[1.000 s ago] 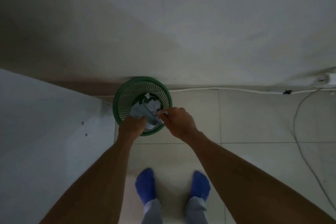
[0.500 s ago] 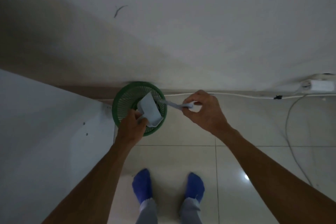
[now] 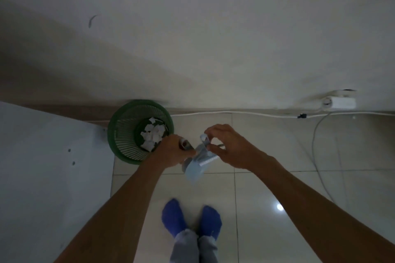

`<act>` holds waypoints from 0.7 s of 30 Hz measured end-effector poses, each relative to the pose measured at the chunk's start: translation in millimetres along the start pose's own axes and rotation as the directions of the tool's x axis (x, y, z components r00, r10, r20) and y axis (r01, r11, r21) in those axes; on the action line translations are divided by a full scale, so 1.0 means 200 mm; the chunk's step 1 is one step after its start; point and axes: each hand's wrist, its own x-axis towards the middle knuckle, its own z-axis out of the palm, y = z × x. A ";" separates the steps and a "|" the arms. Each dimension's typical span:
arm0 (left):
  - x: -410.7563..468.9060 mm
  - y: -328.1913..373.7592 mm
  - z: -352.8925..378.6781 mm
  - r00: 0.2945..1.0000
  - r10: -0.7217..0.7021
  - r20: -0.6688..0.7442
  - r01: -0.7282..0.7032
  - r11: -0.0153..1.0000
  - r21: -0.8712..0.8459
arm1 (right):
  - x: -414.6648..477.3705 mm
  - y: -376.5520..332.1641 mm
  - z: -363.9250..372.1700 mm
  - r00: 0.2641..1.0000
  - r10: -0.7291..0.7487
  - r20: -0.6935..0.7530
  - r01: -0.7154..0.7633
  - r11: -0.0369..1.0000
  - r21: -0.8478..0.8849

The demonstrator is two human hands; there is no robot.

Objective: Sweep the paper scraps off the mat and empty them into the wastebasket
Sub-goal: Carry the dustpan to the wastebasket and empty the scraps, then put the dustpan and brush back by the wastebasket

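A green mesh wastebasket (image 3: 119, 134) stands on the floor against the wall, with several white paper scraps (image 3: 152, 135) lying in its bottom. To its right, my left hand (image 3: 173, 151) grips the handle of a pale blue dustpan (image 3: 195, 170), which hangs tilted downward above the tiles. My right hand (image 3: 229, 147) pinches the small pale brush (image 3: 204, 140) by its handle, pressed against the dustpan. Both hands are close together, just right of the basket rim. The mat is out of sight.
A white panel (image 3: 42, 166) fills the left side, touching the basket. A white cable (image 3: 235, 112) runs along the wall base to a white box (image 3: 339, 101), and another cable (image 3: 316, 156) loops over the tiles at right. My feet in blue socks (image 3: 190, 220) stand below.
The dustpan was held tipped over the basket; both hands have since drawn it and the brush out to the right, bringing brush and pan together. The scraps now lie uncovered in the basket.
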 end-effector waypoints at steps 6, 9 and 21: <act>0.19 0.02 0.08 0.993 -0.032 0.117 0.038 0.998 -0.051 | -0.02 0.18 0.08 0.983 0.144 0.114 -0.162 0.973 0.164; 0.31 -0.04 0.16 1.000 -0.016 -0.016 0.014 0.992 -0.127 | 0.00 0.28 0.14 0.974 0.224 0.024 -0.222 0.943 0.248; 0.79 -0.42 0.61 0.933 -0.246 -0.263 0.193 0.958 -0.211 | 0.38 0.93 0.52 0.831 0.550 -0.087 -0.469 0.775 0.423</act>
